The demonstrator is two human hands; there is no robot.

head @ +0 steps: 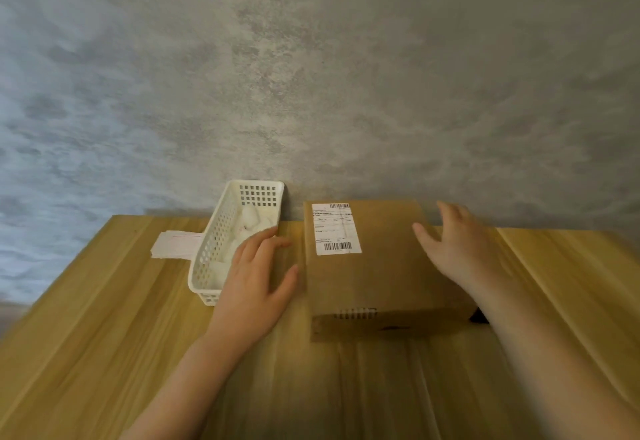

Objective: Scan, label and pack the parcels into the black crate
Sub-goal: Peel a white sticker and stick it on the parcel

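Flanking a smooth rectangular cardboard parcel (384,266), two spread hands

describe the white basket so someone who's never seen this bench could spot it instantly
Start at the wooden table against the grey wall, then find the cardboard parcel at its far middle. The white basket stands just left of it, beside the left hand. It alone is perforated plastic and holds white items.

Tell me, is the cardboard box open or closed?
Closed. The box lies flat on the table, its top unbroken, with a label stuck on it.
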